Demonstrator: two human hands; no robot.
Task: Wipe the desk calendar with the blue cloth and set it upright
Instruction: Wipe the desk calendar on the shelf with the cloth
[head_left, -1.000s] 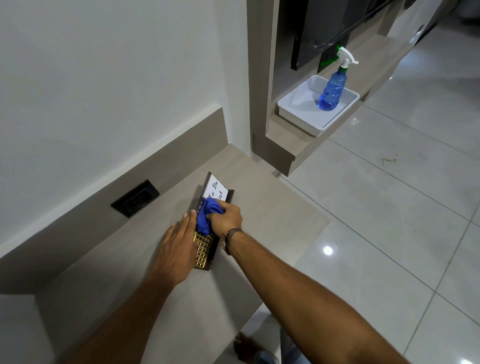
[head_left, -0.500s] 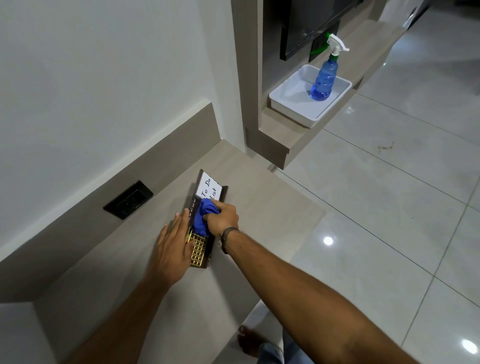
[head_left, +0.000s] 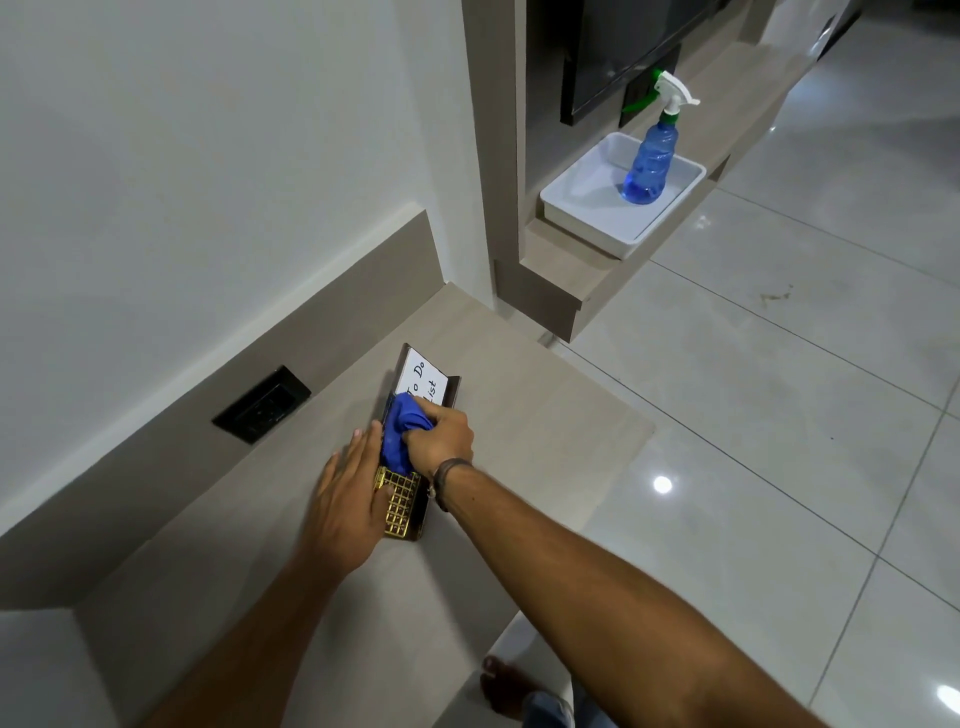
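The desk calendar (head_left: 402, 506) lies flat on the beige desk (head_left: 519, 441). It is a dark brown frame with a gold grid at its near end and a white "To Do List" card at its far end. My right hand (head_left: 441, 441) is closed around the crumpled blue cloth (head_left: 402, 434) and presses it on the calendar's middle. My left hand (head_left: 348, 499) rests flat, fingers together, along the calendar's left edge and partly over the gold grid. The calendar's middle is hidden under the cloth.
A black wall socket (head_left: 262, 402) sits in the backsplash left of the calendar. On a higher shelf to the far right, a white tray (head_left: 587, 208) holds a blue spray bottle (head_left: 649, 166). Glossy floor tiles (head_left: 779, 415) lie beyond the desk's right edge.
The cloth and my right hand stay over the calendar's middle with only small shifts. My left hand keeps its place on the left edge. The camera view has shifted slightly.
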